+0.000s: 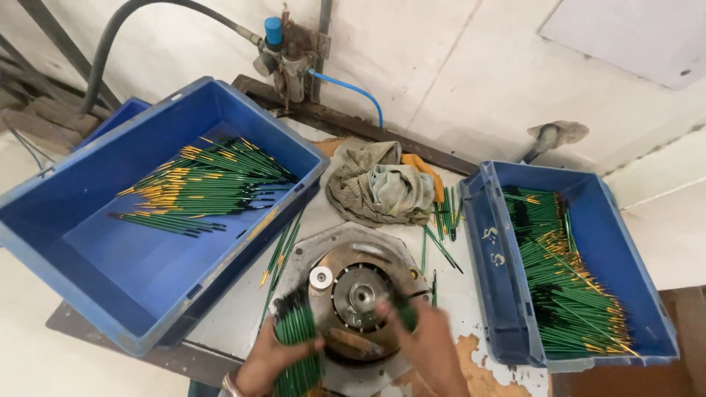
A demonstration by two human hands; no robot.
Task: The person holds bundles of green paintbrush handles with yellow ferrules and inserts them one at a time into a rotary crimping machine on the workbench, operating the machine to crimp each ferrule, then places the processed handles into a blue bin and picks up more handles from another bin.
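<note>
Your left hand [268, 360] is closed around a thick bundle of green pencils [296, 345], held upright against the rim of the round machine head [360, 298] so the supply sits right beside the point where single pieces go in; your right hand [426, 342] pinches what looks like one green pencil [403, 315] at the head's edge, though motion blur hides the fingertips and you cannot be sure of the exact grip. Two large blue crates flank you: the left crate [88, 250] is tilted toward you with its pencils fanned in the upper half, tips all lying one way, which keeps them easy to rake out; the right crate [507, 294] lies flat with a dense heap along its length. A third blue bin's corner [121, 114] shows behind the left one. One crumpled rag [379, 187] rests on the table [235, 309] just behind the machine, near for wiping. Loose pencils [283, 246] lie scattered between crate and machine, and a few more [441, 235] beside the rag; too many in all to count singly. One grey hose [110, 44] and one thin blue tube [353, 92] meet at the wall fitting [287, 51] above
</note>
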